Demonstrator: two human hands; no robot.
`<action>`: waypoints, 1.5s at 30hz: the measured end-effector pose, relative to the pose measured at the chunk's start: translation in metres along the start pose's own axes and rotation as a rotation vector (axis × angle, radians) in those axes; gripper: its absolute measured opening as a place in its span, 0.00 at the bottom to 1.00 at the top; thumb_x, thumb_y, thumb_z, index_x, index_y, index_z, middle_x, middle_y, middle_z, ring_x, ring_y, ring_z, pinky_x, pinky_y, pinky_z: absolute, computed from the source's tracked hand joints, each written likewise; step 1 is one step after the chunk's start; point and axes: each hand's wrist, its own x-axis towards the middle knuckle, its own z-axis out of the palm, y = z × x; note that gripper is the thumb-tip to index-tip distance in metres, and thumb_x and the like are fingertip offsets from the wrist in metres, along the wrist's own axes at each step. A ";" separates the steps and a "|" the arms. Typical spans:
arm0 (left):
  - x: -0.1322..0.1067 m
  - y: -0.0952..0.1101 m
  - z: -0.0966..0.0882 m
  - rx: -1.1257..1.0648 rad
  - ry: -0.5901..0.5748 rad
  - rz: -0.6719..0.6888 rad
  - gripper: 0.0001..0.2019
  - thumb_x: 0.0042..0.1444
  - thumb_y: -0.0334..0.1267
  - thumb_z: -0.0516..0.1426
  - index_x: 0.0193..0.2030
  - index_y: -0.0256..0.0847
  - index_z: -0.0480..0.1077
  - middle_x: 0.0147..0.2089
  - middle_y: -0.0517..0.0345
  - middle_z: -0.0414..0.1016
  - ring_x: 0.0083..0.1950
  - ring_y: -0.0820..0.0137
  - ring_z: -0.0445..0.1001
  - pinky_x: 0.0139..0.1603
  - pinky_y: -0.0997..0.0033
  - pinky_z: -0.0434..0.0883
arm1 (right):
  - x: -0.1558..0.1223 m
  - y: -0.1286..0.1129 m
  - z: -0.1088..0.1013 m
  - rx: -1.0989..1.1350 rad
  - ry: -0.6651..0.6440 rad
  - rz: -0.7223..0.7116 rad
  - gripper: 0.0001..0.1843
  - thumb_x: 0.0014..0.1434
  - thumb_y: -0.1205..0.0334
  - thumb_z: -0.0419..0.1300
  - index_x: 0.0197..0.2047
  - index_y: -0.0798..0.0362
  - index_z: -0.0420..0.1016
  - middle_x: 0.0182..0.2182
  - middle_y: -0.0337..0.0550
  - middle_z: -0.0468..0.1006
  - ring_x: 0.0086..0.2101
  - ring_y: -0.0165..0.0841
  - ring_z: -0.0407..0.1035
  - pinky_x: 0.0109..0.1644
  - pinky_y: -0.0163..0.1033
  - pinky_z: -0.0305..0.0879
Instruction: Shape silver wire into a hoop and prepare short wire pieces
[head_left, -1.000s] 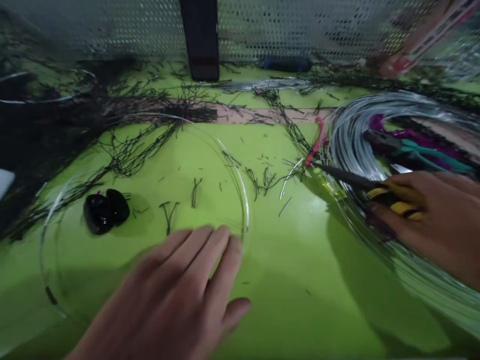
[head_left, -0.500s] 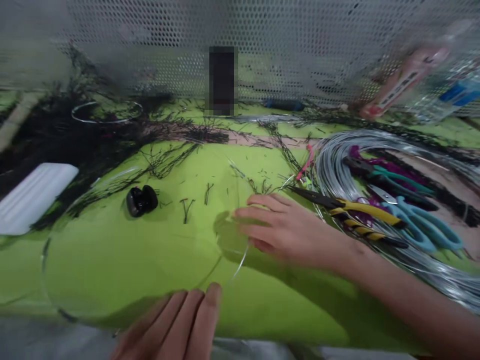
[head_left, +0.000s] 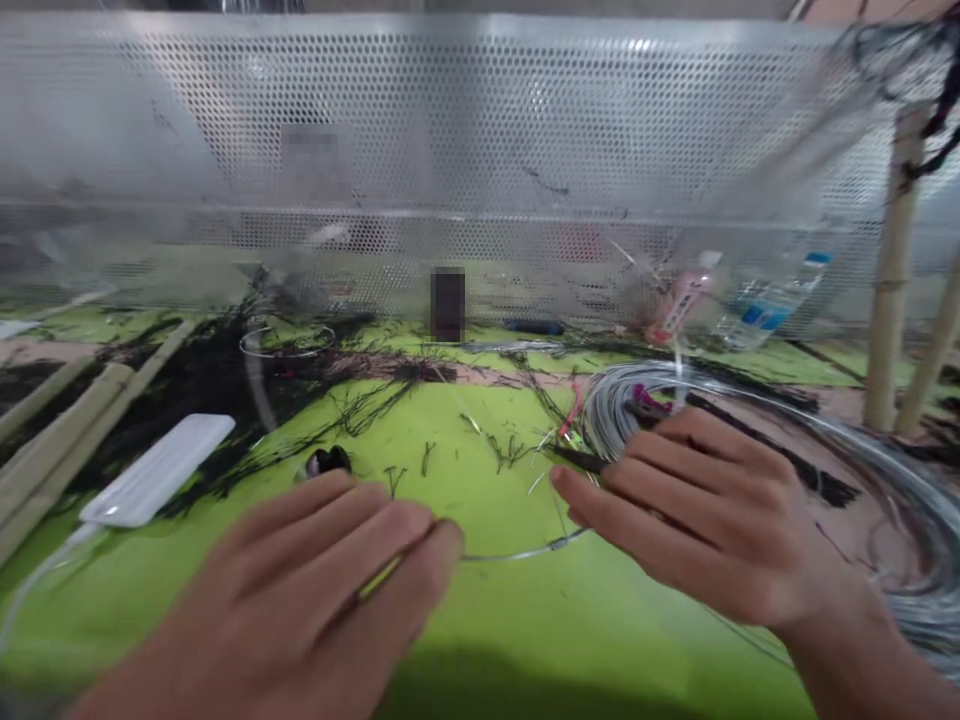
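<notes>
A thin silvery wire hoop (head_left: 517,555) stretches between my two hands above the green table, with a small wrapped joint in its lower span. My left hand (head_left: 330,580) pinches it at the left, thumb and fingers pressed together. On the other side, my right hand (head_left: 705,520) is closed on the wire with curled fingers; the exact grip is hidden under the hand. Dark pliers (head_left: 577,458) lie partly covered behind my right hand. Short dark wire bits (head_left: 427,458) are scattered beyond the hands.
A large wire coil (head_left: 615,410) lies at the right. A white power bank (head_left: 161,470) with a cable, bamboo poles (head_left: 67,440) and dark wire stems are at the left. A perforated metal panel (head_left: 465,120) stands behind, with bottles (head_left: 765,310) before it. A black object (head_left: 328,461) sits behind my left hand.
The view has tilted up. Both hands have come up off the table with the hoop; my left hand moved in from the front edge and my right hand shifted right, over the tools.
</notes>
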 end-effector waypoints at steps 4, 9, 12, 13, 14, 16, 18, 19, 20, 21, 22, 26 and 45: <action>0.034 -0.003 0.041 -0.274 -0.157 -0.068 0.15 0.73 0.33 0.47 0.49 0.39 0.75 0.39 0.56 0.83 0.39 0.63 0.81 0.43 0.61 0.73 | -0.013 -0.014 0.008 0.034 -0.147 0.141 0.07 0.70 0.74 0.58 0.45 0.58 0.77 0.24 0.37 0.74 0.25 0.33 0.65 0.33 0.45 0.54; 0.019 0.000 0.083 -0.490 -0.413 -0.302 0.12 0.74 0.41 0.53 0.54 0.41 0.77 0.42 0.57 0.85 0.42 0.61 0.83 0.44 0.60 0.73 | -0.033 -0.033 0.042 0.378 -0.260 0.380 0.08 0.75 0.66 0.54 0.47 0.53 0.75 0.28 0.35 0.77 0.26 0.32 0.67 0.35 0.43 0.56; 0.011 0.002 0.088 -0.565 -0.430 -0.366 0.11 0.72 0.43 0.57 0.54 0.44 0.77 0.39 0.59 0.84 0.40 0.61 0.81 0.42 0.61 0.71 | -0.034 -0.036 0.048 0.477 -0.182 0.467 0.06 0.73 0.65 0.58 0.51 0.54 0.72 0.33 0.37 0.80 0.30 0.31 0.71 0.36 0.41 0.59; 0.011 0.002 0.087 -0.602 -0.422 -0.397 0.10 0.71 0.43 0.57 0.53 0.46 0.77 0.38 0.61 0.84 0.39 0.62 0.81 0.42 0.61 0.70 | -0.033 -0.036 0.048 0.493 -0.154 0.479 0.05 0.72 0.66 0.59 0.50 0.54 0.72 0.32 0.36 0.79 0.30 0.31 0.70 0.35 0.41 0.60; 0.012 0.003 0.086 -0.639 -0.406 -0.431 0.09 0.71 0.43 0.57 0.52 0.47 0.77 0.38 0.62 0.84 0.39 0.63 0.81 0.42 0.62 0.69 | -0.030 -0.036 0.049 0.509 -0.134 0.486 0.03 0.72 0.67 0.59 0.48 0.54 0.72 0.31 0.36 0.79 0.30 0.30 0.69 0.35 0.40 0.60; 0.016 0.003 0.085 -0.712 -0.360 -0.501 0.08 0.71 0.42 0.57 0.50 0.49 0.77 0.39 0.66 0.85 0.39 0.66 0.82 0.44 0.62 0.68 | -0.026 -0.035 0.052 0.529 -0.125 0.491 0.02 0.71 0.69 0.60 0.45 0.53 0.73 0.30 0.35 0.78 0.29 0.30 0.68 0.34 0.41 0.59; 0.020 0.004 0.087 -0.782 -0.327 -0.564 0.07 0.70 0.41 0.57 0.47 0.50 0.78 0.39 0.70 0.85 0.38 0.69 0.82 0.43 0.64 0.68 | -0.024 -0.037 0.057 0.526 -0.118 0.501 0.02 0.70 0.69 0.61 0.43 0.53 0.73 0.29 0.36 0.78 0.28 0.30 0.68 0.33 0.41 0.58; 0.020 0.003 0.088 -0.810 -0.312 -0.593 0.06 0.70 0.41 0.58 0.45 0.50 0.78 0.39 0.71 0.85 0.37 0.70 0.81 0.42 0.65 0.67 | -0.024 -0.038 0.060 0.519 -0.108 0.502 0.03 0.70 0.70 0.61 0.43 0.54 0.74 0.30 0.36 0.79 0.28 0.30 0.68 0.33 0.41 0.59; 0.020 0.003 0.090 -0.829 -0.297 -0.617 0.05 0.69 0.40 0.59 0.43 0.51 0.78 0.38 0.73 0.85 0.37 0.71 0.81 0.41 0.65 0.67 | -0.024 -0.040 0.063 0.514 -0.095 0.503 0.03 0.69 0.71 0.61 0.43 0.54 0.74 0.30 0.37 0.80 0.28 0.30 0.69 0.33 0.41 0.59; 0.020 0.003 0.091 -0.838 -0.278 -0.636 0.04 0.67 0.39 0.60 0.42 0.51 0.78 0.37 0.74 0.84 0.37 0.71 0.80 0.41 0.65 0.66 | -0.025 -0.041 0.066 0.513 -0.081 0.505 0.04 0.68 0.72 0.62 0.44 0.55 0.75 0.30 0.37 0.80 0.28 0.29 0.69 0.33 0.41 0.60; 0.019 0.002 0.093 -0.839 -0.258 -0.650 0.04 0.66 0.38 0.61 0.41 0.52 0.78 0.37 0.75 0.84 0.37 0.72 0.80 0.42 0.65 0.66 | -0.027 -0.042 0.068 0.515 -0.065 0.505 0.05 0.67 0.73 0.63 0.44 0.55 0.76 0.31 0.37 0.81 0.28 0.29 0.69 0.33 0.41 0.61; 0.012 0.001 0.098 -0.843 -0.229 -0.671 0.05 0.64 0.35 0.63 0.40 0.54 0.77 0.36 0.77 0.82 0.37 0.73 0.79 0.49 0.64 0.66 | -0.034 -0.047 0.075 0.517 -0.052 0.465 0.08 0.65 0.76 0.63 0.46 0.58 0.78 0.33 0.41 0.82 0.30 0.30 0.73 0.33 0.41 0.64; 0.002 0.003 0.101 -0.875 -0.270 -0.729 0.07 0.64 0.35 0.64 0.40 0.56 0.74 0.38 0.81 0.80 0.42 0.74 0.78 0.60 0.65 0.60 | -0.027 -0.055 0.080 0.469 -0.051 0.567 0.04 0.66 0.73 0.66 0.41 0.58 0.83 0.33 0.38 0.86 0.32 0.27 0.78 0.39 0.39 0.69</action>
